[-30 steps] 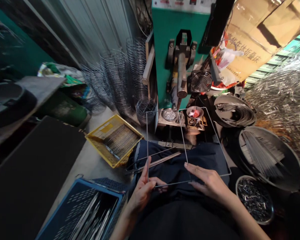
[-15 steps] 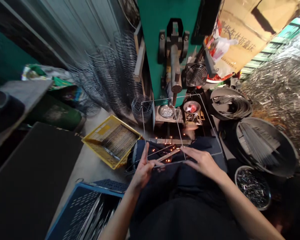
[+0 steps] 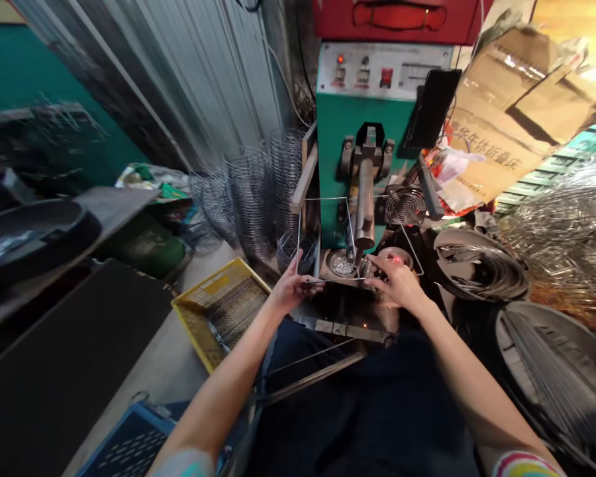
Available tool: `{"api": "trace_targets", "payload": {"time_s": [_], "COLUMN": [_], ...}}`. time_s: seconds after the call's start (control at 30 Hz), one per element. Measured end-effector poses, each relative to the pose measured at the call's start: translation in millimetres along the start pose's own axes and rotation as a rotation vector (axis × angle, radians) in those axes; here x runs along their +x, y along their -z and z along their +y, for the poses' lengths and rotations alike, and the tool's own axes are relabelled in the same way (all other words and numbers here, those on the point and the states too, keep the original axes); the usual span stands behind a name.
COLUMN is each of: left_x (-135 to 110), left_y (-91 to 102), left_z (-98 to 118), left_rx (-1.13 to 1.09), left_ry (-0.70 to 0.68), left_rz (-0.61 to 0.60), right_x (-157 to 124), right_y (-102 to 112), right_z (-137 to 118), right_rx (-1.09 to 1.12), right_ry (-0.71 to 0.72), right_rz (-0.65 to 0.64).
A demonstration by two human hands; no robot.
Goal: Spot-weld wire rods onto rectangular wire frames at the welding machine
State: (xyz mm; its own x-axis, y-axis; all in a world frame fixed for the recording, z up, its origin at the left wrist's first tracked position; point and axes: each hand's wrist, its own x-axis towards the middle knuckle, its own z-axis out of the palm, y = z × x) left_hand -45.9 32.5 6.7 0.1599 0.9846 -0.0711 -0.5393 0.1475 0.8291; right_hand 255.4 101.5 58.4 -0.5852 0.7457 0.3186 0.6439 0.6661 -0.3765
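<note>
At the machine (image 3: 340, 149), left hand (image 3: 289, 289), pinched closed, and right hand (image 3: 398, 285), fingers slightly parted, hold a wire frame (image 3: 345, 280) best kept level.

Wire frame (image 3: 340, 279) smooth metal; yellow crate (image 3: 193, 331) plastic; carton (image 3: 501, 116) matt cardboard

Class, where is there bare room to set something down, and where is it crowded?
Bare: the black panel at left, and the grey floor between it, the yellow crate and the blue crate. Crowded: before the green machine, where left hand and right hand meet the wire frame; also far right, with wire-filled pans.
</note>
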Motion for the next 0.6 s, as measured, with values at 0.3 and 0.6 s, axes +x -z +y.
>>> {"api": "trace_targets", "payload": {"time_s": [0.3,0.6], "left_x": [21,25], "left_y": [-3.6,5.1], "left_z": [17,13], "left_rx": [0.034,-0.016], "left_ry": [-0.015,-0.021], "left_rz": [0.023,-0.009], "right_x": [24,25], "right_y": [-7,-7], "right_z": [18,18], "right_rx": [0.059,0.033], "right_ry": [0.012,0.009], "right_rz": [0.106,0.105]}}
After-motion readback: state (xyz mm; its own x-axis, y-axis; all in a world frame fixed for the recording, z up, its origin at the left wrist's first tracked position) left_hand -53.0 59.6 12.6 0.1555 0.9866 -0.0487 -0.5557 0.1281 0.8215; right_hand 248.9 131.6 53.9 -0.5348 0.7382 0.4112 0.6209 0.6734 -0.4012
